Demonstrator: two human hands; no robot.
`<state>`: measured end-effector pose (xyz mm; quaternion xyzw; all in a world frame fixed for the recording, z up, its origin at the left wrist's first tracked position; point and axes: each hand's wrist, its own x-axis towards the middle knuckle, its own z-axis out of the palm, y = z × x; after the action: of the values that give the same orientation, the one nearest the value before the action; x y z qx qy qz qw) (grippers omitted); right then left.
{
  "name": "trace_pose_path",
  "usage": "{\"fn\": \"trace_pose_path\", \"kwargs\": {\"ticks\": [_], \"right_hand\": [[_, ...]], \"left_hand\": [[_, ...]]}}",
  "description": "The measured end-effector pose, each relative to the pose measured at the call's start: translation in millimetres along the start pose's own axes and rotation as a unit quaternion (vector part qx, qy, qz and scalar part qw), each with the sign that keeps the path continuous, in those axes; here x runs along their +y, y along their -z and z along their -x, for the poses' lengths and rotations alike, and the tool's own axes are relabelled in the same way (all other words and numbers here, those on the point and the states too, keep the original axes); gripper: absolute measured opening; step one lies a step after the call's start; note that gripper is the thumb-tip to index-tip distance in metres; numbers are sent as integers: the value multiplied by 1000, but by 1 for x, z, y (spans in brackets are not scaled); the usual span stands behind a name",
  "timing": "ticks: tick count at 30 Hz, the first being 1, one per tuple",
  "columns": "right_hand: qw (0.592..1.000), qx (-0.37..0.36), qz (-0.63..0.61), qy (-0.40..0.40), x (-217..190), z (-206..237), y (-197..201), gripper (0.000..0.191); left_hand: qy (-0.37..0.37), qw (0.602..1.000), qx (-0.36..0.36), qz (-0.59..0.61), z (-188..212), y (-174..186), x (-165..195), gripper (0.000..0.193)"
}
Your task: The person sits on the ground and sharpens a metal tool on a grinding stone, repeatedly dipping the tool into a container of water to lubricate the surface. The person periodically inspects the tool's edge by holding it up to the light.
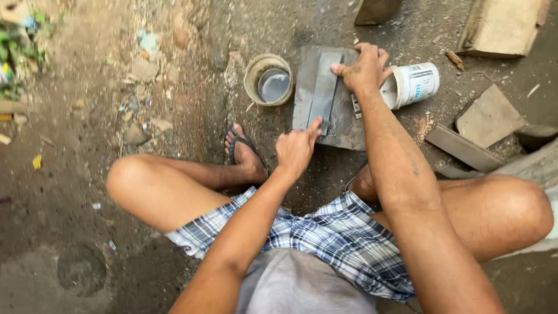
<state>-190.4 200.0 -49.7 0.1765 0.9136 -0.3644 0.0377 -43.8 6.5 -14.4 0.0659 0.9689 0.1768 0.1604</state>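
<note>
I squat over a flat grey stone slab point(349, 125) on the dirt ground. A long flat metal blade point(324, 88) lies lengthwise on the slab. My left hand point(296, 148) holds the blade's near end, thumb pressed on top. My right hand point(366, 67) presses fingers down on the blade's far end. Both arms reach forward between my knees.
A round tin with water point(268, 78) stands left of the slab. A white plastic container point(411, 85) lies on its side to the right. Wooden boards and offcuts point(485, 119) lie at right and top right. My sandalled foot point(244, 152) rests beside the slab. Stones and litter at left.
</note>
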Motion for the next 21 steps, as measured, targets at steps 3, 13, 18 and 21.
{"fn": "trace_pose_path", "kwargs": {"ticks": [3,13,18,21], "right_hand": [[996,42,-5,83,-1,6,2,77],[999,25,15,40,2,8,7,75],[999,40,7,27,2,6,6,79],[998,20,28,49,2,9,7,70]], "left_hand": [[-61,986,157,23,-13,0,-2,37],[-31,994,100,41,-13,-3,-8,35],[-64,990,114,60,-13,-6,-6,39],[-85,982,157,60,-14,-10,-4,40]]}}
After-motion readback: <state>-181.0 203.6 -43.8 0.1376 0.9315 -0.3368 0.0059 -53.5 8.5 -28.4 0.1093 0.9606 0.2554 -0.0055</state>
